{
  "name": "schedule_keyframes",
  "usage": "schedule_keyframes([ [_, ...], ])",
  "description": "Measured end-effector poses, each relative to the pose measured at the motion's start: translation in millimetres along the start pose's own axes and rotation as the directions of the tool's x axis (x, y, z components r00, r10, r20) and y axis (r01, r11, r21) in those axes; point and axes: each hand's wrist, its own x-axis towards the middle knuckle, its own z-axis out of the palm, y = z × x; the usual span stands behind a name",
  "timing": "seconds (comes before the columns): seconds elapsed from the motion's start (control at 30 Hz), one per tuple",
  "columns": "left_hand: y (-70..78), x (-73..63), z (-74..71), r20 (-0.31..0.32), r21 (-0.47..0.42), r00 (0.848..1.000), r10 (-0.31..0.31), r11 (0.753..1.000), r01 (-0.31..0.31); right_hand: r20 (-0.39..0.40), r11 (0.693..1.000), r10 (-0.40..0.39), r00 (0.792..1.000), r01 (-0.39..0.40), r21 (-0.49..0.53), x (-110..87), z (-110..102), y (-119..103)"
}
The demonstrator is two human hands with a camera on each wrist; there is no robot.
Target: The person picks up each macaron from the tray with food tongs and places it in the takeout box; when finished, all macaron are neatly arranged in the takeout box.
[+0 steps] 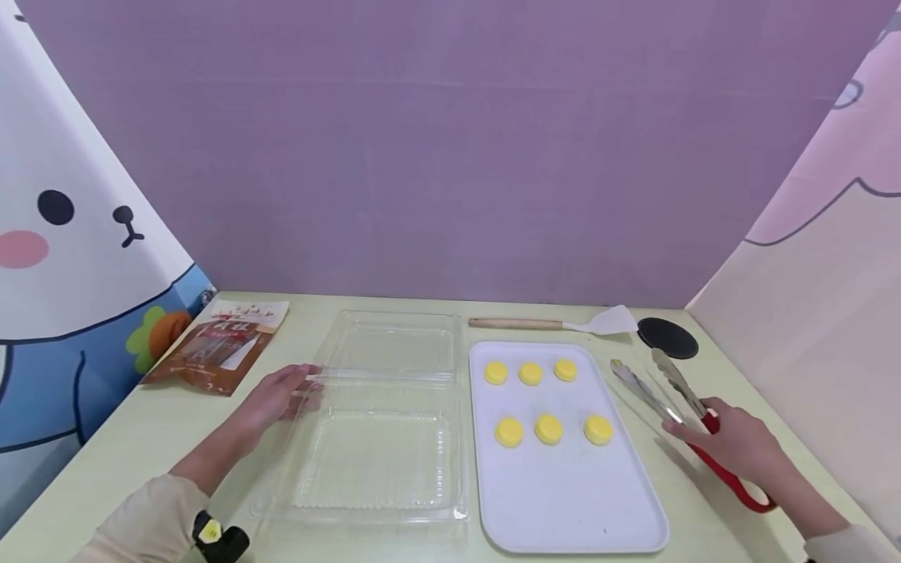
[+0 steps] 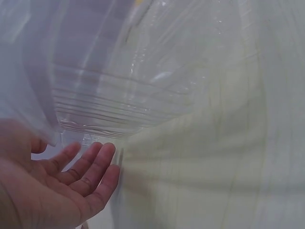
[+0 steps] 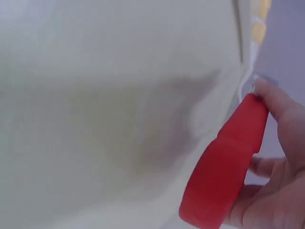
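A clear plastic hinged container point(image 1: 380, 438) lies opened out flat, its lid toward the back. My left hand point(image 1: 285, 391) holds its left edge near the hinge. In the left wrist view, the rim passes between thumb and loosely bent fingers point(image 2: 97, 164); the thumb tip is partly hidden. My right hand point(image 1: 742, 442) grips metal tongs point(image 1: 651, 395) by their red handle point(image 3: 224, 162). The tong arms are spread, with nothing between the tips. Between the hands, a white tray point(image 1: 570, 508) bears several small round yellow pieces point(image 1: 548, 429) in two rows.
A spatula point(image 1: 521, 323) with a wooden handle and white blade lies behind the tray. Right of it is a black round disc point(image 1: 667, 338). At the back left lies a brown and white packet point(image 1: 221, 348). Purple and printed panels enclose the table.
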Motion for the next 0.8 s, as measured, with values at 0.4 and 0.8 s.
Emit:
schedule_keyframes([
  [0.4, -2.3, 1.0, 1.5, 0.020, 0.019, 1.000, -0.005, 1.000, 0.005, -0.007, 0.988, -0.155, 0.988, 0.155, -0.023, -2.0, -33, 4],
  [0.8, -0.4, -0.3, 3.1, 0.023, 0.041, 0.999, -0.032, 0.999, 0.031, 0.015, 0.980, -0.199, 0.980, 0.199, 0.001, -10.5, -51, -10],
])
